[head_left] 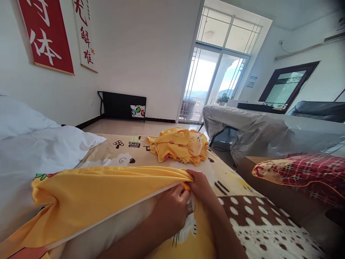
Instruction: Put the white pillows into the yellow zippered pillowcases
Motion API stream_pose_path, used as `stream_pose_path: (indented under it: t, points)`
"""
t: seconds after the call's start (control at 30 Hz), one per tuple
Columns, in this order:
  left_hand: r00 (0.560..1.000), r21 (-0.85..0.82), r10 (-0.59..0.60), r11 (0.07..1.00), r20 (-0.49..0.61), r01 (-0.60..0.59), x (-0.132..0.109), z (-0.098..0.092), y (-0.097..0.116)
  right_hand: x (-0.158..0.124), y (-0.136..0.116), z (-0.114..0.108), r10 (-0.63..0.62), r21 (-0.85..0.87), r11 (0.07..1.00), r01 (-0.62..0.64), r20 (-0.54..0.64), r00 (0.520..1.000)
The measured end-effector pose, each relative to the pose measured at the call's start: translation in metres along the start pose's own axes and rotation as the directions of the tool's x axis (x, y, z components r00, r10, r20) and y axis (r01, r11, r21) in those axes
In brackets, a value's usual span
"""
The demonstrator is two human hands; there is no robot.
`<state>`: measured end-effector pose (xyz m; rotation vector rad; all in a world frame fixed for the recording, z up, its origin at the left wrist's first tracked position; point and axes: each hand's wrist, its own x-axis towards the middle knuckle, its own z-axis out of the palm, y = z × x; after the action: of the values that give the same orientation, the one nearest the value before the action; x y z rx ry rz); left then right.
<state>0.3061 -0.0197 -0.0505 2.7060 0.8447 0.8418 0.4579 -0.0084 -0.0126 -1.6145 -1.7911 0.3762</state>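
A yellow pillowcase [102, 196] lies across the bed in front of me, with a white pillow [113, 226] showing at its open edge. My left hand [172, 210] is closed at the corner of that opening, fingers curled against the fabric and the pillow. My right hand [198, 185] pinches the yellow edge of the pillowcase at the same corner, right beside the left hand. Both hands touch each other there. A zip or seam runs along the edge.
A crumpled pile of yellow cloth [179, 144] lies further along the bed's patterned blanket [258, 223]. White bedding [32, 144] is at the left, a red plaid cushion [302, 172] at the right, a covered table [258, 129] beyond. Glass doors stand at the back.
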Motion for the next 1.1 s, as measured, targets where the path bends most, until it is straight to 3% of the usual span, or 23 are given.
stream_pose_path:
  t: [0.1, 0.17, 0.23, 0.37, 0.77, 0.97, 1.1]
  points:
    - [0.99, 0.056, 0.126, 0.991, -0.057, -0.122, 0.0, 0.005, -0.003, 0.0, 0.004, 0.0, -0.047, -0.002, 0.999, 0.047, -0.024, 0.999]
    - [0.985, 0.005, 0.147, 0.989, -0.088, -0.148, 0.0, 0.004, -0.003, 0.001, 0.006, 0.0, -0.111, 0.027, 0.993, 0.112, -0.054, 0.992]
    - [0.988, -0.114, 0.109, 0.986, -0.105, -0.121, -0.001, 0.0, -0.002, 0.001, 0.006, 0.0, -0.136, 0.078, 0.987, 0.14, -0.055, 0.989]
    - [0.993, -0.314, 0.023, 0.948, -0.113, -0.058, -0.001, -0.006, 0.003, -0.001, 0.003, 0.0, -0.062, 0.09, 0.994, 0.064, -0.022, 0.998]
    - [0.936, -0.543, -0.102, 0.834, -0.336, -0.103, -0.003, 0.004, 0.004, -0.004, -0.002, -0.002, -0.03, 0.073, 0.997, 0.034, -0.052, 0.998]
    - [0.87, -0.355, -0.041, 0.921, -0.491, -0.157, -0.008, 0.012, -0.003, -0.006, -0.008, -0.007, 0.032, 0.087, 0.996, -0.027, -0.057, 0.998]
    - [0.914, -0.084, 0.18, 0.971, -0.364, -0.224, -0.009, 0.007, -0.003, -0.009, -0.01, -0.01, 0.041, 0.053, 0.998, -0.036, -0.094, 0.995]
